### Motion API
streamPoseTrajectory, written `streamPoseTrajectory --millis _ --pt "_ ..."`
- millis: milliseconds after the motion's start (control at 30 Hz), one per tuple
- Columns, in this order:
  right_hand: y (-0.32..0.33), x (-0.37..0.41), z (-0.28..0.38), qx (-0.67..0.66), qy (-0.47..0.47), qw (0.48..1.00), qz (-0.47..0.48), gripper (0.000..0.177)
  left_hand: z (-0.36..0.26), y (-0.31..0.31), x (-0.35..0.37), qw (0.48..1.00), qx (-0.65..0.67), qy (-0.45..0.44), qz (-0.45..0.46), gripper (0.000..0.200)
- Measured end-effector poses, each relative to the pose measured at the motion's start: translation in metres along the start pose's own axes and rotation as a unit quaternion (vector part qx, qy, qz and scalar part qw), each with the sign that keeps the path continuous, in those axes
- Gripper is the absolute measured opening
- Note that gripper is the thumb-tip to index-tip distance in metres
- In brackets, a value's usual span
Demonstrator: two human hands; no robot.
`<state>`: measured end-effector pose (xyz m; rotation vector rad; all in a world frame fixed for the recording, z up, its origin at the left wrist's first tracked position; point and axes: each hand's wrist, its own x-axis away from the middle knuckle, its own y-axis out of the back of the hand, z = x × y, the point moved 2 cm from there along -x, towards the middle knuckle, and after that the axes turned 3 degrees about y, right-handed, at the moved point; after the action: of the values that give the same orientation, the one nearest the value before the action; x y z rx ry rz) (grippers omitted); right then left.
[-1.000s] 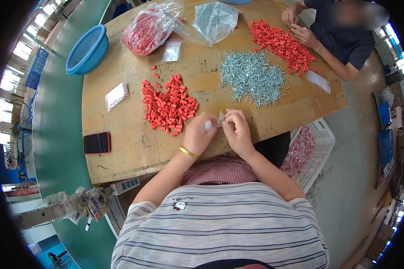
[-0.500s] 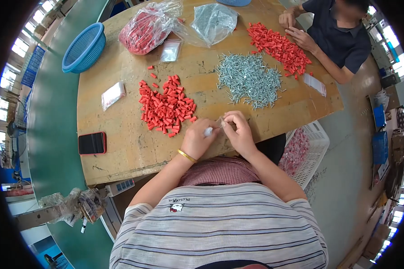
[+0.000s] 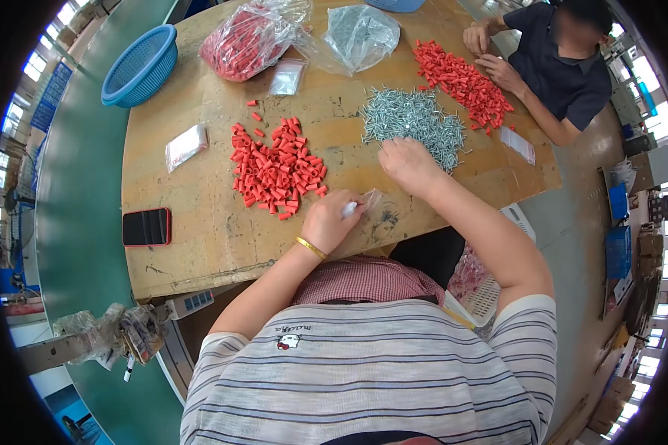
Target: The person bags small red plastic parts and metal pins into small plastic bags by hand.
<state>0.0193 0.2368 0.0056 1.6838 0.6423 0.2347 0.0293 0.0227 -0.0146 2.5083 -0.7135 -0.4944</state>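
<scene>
Left hand (image 3: 332, 220): your grip is pinched closed on the small clear bag (image 3: 369, 199), just below centre frame.
Right hand (image 3: 407, 163): your curled fingers touch the screw pile (image 3: 412, 119), above centre; whether the grip has hold of anything, you cannot tell.
Red caps (image 3: 274, 167): heaped on the table (image 3: 200, 245), left of centre.

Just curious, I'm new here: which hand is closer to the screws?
Right. The right hand is at the near edge of the screws; the left hand is farther back, holding a bag.

I see bare tabletop (image 3: 208, 248) open between the phone (image 3: 146, 226) and the red caps (image 3: 274, 167); a narrow clear lane runs between those caps and the screws (image 3: 423, 119), which crowd the right side.
</scene>
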Motion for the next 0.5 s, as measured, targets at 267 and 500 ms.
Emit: streamPoseTrajectory --millis 267,500 --pt "0.026 0.009 0.006 -0.443 -0.228 0.867 -0.017 0.008 0.005 0.002 -0.005 0.999 -0.031 -0.002 -0.012 0.012" --pt "0.031 0.026 0.039 -0.512 -0.192 0.826 -0.136 0.007 -0.018 0.01 -0.011 0.995 -0.087 -0.045 0.013 0.014"
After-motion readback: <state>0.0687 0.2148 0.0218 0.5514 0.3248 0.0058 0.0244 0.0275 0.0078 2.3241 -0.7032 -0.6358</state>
